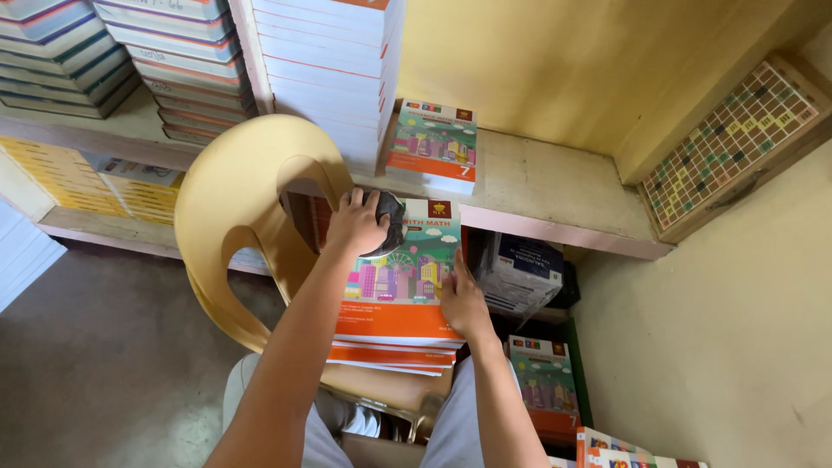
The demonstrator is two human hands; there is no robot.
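A stack of colourful textbooks (400,299) with orange lower covers lies on the seat of a yellow plastic chair (230,186). My left hand (355,222) presses a dark cloth (389,224) onto the top book's upper left corner. On the stack's right edge rests my right hand (463,302), fingers flat against the top cover.
A matching textbook pile (432,143) sits on the wooden shelf (555,186) behind the chair. Tall stacks of white books (325,61) fill the shelf's left part. More books (544,381) lie low at the right. A checkered game board (737,143) leans on the wall.
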